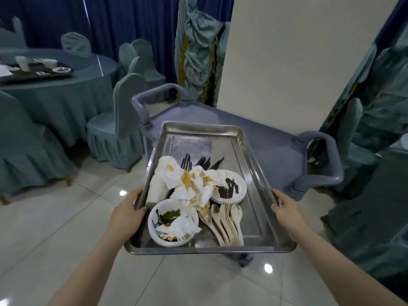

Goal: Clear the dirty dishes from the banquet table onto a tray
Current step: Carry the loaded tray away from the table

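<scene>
The left hand (127, 207) gripped the left rim of the steel tray (254, 164), fingers curled under the edge and thumb over it; the right hand (284, 207) gripped the right rim the same way. Between the two sets of fingers lay the dirty load: a smeared bowl (167, 224) just inside the left thumb, stained napkins (189, 184) beyond it, a dirty plate (229, 186), a fanned row of pale spoons (229, 224) nearer the right hand, and black forks (198, 162) farther off. Past the fingertips, under the tray's far end, stood a grey service cart (276, 138) on glossy white floor tiles (55, 219). Well to the left of the left hand stood a round banquet table (55, 93) draped in teal cloth, with covered chairs (123, 120) around it and blue curtains (123, 21) behind.
</scene>
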